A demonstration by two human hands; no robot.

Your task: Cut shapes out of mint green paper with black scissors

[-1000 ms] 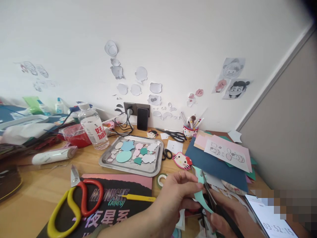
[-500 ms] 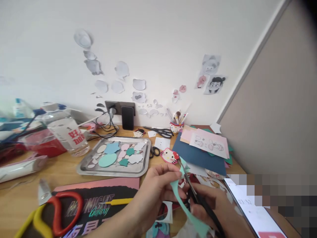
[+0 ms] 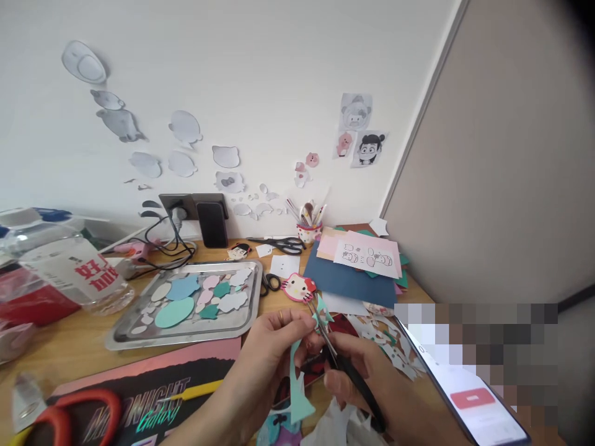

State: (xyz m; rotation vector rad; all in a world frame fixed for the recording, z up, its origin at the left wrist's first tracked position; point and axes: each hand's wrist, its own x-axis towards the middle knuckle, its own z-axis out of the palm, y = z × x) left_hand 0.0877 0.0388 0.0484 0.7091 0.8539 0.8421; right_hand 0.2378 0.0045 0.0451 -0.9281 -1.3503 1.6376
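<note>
- My left hand [image 3: 274,337] pinches the mint paper [image 3: 300,396] between thumb and fingers.
- My right hand [image 3: 365,365] is wrapped round the handles of the black scissors [image 3: 356,384]. My hands are close together.
- Ahead of the scissor tips, the pink-edged cat face [image 3: 296,288] is very near, so there is little room that way.
- On my left, the metal tray [image 3: 256,300] has a raised rim. A thin strip of wood shows between it and the dark poster [image 3: 139,375].
- On my right, the bright phone [image 3: 483,418] lies by my arm. I can't tell if they touch.
- White paper scraps [image 3: 400,350] lie between the phone and my scissors. Past them, the blue card [image 3: 341,282] sticks out from under other sheets.
- The mint paper is in front of me, above the table. It is pale green and thin. A long tail hangs below my left fingers, wider at the bottom.
- Its top has pointy bits, and the blades lie across it. I can't tell how deep they go.
</note>
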